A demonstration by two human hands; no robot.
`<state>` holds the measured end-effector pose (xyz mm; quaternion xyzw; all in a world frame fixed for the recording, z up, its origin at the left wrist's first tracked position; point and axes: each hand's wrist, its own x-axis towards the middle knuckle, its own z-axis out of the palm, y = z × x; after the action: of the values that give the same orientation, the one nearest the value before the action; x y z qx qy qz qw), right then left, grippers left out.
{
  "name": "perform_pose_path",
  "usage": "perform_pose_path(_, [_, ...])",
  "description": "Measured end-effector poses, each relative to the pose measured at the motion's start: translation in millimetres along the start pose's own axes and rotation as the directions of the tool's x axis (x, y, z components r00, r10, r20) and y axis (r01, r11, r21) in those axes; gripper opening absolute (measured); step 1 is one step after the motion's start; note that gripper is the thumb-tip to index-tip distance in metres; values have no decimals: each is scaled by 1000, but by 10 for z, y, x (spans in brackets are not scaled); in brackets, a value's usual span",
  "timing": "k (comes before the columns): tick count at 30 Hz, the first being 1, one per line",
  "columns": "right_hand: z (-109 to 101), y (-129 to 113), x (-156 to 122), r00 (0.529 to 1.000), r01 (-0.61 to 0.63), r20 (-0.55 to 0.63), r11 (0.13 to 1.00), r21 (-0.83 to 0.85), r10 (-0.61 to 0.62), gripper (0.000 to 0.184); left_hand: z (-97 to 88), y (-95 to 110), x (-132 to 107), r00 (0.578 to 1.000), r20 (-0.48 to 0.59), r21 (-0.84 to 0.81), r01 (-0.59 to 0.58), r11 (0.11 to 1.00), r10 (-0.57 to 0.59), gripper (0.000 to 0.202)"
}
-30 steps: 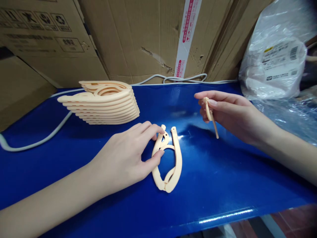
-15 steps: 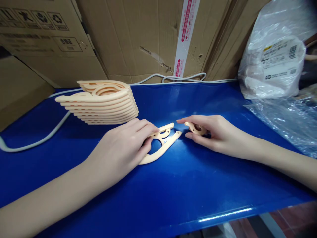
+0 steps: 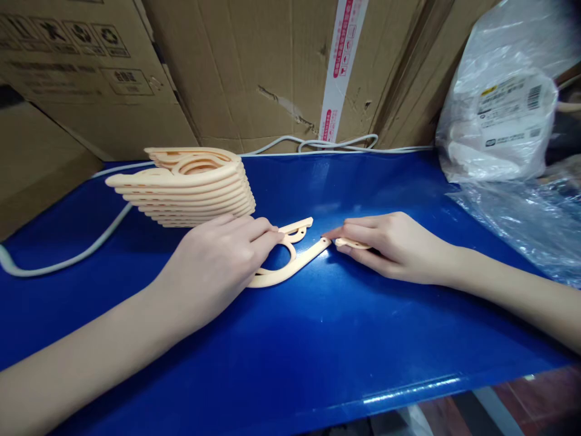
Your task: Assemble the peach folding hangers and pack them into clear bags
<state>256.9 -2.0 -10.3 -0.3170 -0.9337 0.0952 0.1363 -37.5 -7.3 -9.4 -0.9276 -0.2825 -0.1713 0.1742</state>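
A peach plastic hanger piece [image 3: 295, 257] lies flat on the blue table [image 3: 318, 351], its two arms pointing right. My left hand [image 3: 222, 260] rests on its left end, fingers curled and pressing it down. My right hand [image 3: 390, 245] pinches a small peach hook part [image 3: 353, 243] flat against the table, right at the tip of the hanger's lower arm. Most of that small part is hidden under my fingers.
A stack of several folded peach hangers [image 3: 186, 188] stands at the back left. Cardboard boxes [image 3: 254, 66] wall the rear. A white cable [image 3: 63, 260] runs along the back and left. Plastic bags [image 3: 503, 115] sit at the right. The table's front edge is near.
My right hand came down from mid-air with the small part and laid it on the table by the hanger's arm tip. My left hand turned the hanger piece from upright-pointing to lying sideways.
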Motion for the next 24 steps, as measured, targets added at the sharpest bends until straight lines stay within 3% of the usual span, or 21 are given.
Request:
perform_pose_path(4, [-36,-5,0,994,72,67,986,150,-83,32,-11,-8,-8,1000,9,92,3,996,-4,33])
perform_pose_path(9, [-40,-25,19,998,-50,50,995,83,46,38,-46,83,32,1000,1,115,21,993,-22,30])
perform_pose_path(14, [-1,-66,15,997,-82,16,996,17,82,36,-36,226,81,999,-32,-156,11,988,-16,32])
perform_pose_path(18, [17,-64,12,995,-100,6,995,-9,100,32,50,250,43,997,75,-301,37,953,-14,35])
perform_pose_path(24, [-39,-34,38,995,-97,-30,994,57,99,39,118,208,26,971,227,-440,175,881,-79,28])
